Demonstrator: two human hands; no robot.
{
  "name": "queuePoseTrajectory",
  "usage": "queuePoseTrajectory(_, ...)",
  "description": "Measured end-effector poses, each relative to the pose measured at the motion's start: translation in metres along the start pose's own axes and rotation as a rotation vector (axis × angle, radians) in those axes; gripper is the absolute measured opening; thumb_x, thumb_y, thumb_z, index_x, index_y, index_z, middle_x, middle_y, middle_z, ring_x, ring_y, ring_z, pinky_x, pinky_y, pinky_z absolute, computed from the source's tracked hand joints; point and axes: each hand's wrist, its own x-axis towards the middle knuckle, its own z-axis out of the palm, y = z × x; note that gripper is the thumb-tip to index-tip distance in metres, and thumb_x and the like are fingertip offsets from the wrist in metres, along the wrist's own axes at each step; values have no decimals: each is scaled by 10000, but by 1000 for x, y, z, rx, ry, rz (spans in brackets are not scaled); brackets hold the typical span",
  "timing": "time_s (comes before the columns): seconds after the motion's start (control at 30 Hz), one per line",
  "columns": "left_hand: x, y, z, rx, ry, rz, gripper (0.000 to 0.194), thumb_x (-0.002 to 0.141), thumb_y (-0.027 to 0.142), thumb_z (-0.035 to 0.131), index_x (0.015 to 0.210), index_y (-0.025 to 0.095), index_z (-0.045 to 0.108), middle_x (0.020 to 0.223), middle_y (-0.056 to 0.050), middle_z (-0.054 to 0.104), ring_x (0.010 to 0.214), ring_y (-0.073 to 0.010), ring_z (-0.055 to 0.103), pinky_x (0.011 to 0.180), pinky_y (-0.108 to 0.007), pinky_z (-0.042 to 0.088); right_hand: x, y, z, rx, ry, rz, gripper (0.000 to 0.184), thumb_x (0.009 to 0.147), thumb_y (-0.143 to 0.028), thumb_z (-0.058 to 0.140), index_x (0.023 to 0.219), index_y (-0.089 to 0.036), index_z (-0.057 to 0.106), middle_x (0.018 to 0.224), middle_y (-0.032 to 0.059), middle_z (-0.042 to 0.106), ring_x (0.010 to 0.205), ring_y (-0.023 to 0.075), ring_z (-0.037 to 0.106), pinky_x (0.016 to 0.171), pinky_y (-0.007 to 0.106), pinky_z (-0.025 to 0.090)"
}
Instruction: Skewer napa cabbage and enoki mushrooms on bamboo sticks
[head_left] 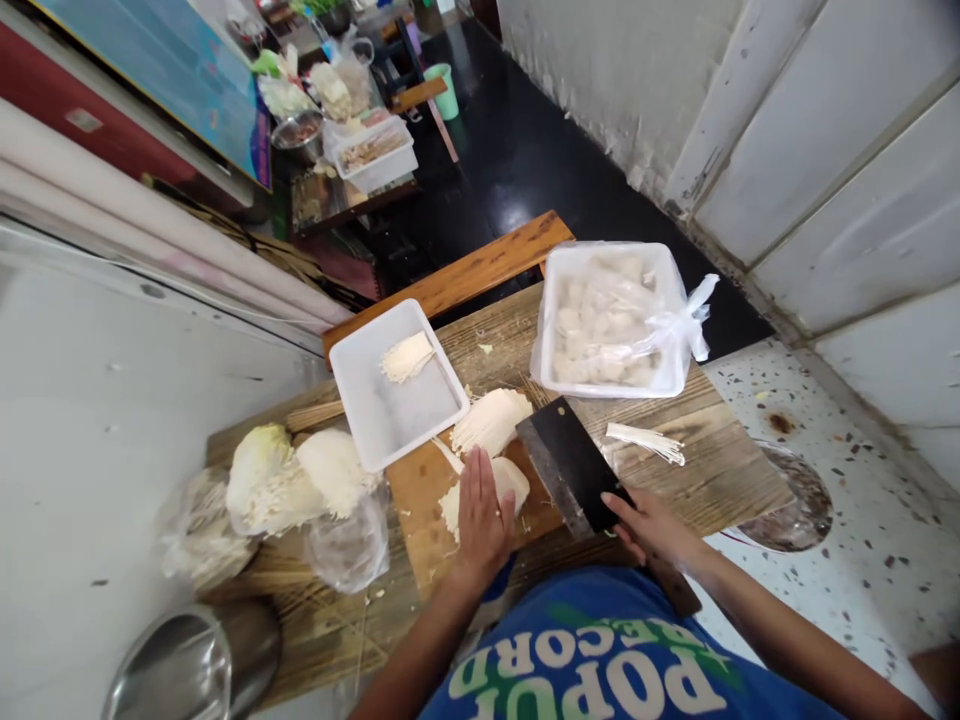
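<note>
My left hand [482,512] lies flat, fingers together, on a pale bundle of enoki mushrooms [507,479] on a wooden cutting board [420,510]. A second fanned bundle [491,418] lies just beyond it. My right hand [651,528] rests on the handle end of a dark cleaver [570,463], whose blade lies flat on the board to the right of the mushrooms. A white tray [375,405] with one small mushroom bunch [407,356] sits at the board's far left corner.
Bagged enoki bunches [289,480] lie left on the wooden table [735,465]. A bag-lined white tub [609,318] of pale food sits far right, loose mushroom strands [646,442] beside it. A steel pot [191,660] is near left. A bench [465,272] and cluttered table stand beyond.
</note>
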Motion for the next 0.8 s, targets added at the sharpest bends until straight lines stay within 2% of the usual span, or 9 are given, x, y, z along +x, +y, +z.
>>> queuePoseTrajectory(0.1, -20, -1, 21, 61, 3, -41, 642, 940, 274, 344, 1491, 104, 61, 1538, -189, 200, 1428, -280, 155, 1143, -497, 241, 12, 3, 9, -43, -49, -26, 486, 800, -683, 417, 683, -213, 392, 387, -66, 431, 290, 87, 394, 310, 192, 276)
queuePoseTrajectory(0.23, -22, -8, 41, 57, 7, -82, 637, 939, 297, 365, 1486, 92, 111, 1528, -205, 220, 1427, -290, 156, 1137, -520, 240, 21, 6, 13, -107, -103, -13, 452, 830, -642, 406, 682, -215, 396, 377, -60, 433, 289, 94, 398, 309, 194, 281)
queuePoseTrajectory(0.47, -22, -6, 41, 49, -13, -106, 623, 941, 280, 370, 1487, 120, 117, 1531, -183, 226, 1430, -277, 150, 1138, -532, 234, 23, 6, 13, -121, -120, 11, 470, 834, -640, 391, 630, -217, 388, 365, -55, 421, 285, 92, 392, 314, 199, 287)
queuePoseTrajectory(0.63, -23, -6, 42, 106, -42, -96, 630, 936, 275, 375, 1482, 86, 124, 1528, -196, 224, 1431, -280, 143, 1148, -511, 220, 18, -2, 13, -122, -145, -17, 483, 830, -653, 386, 626, -215, 386, 357, -55, 421, 282, 83, 387, 323, 194, 278)
queuePoseTrajectory(0.8, -23, -8, 45, 80, -21, -103, 624, 938, 273, 371, 1485, 102, 124, 1533, -175, 226, 1431, -275, 146, 1151, -505, 213, 18, -5, 16, -148, -122, -8, 477, 819, -654, 393, 630, -216, 390, 356, -58, 415, 285, 88, 395, 313, 194, 286)
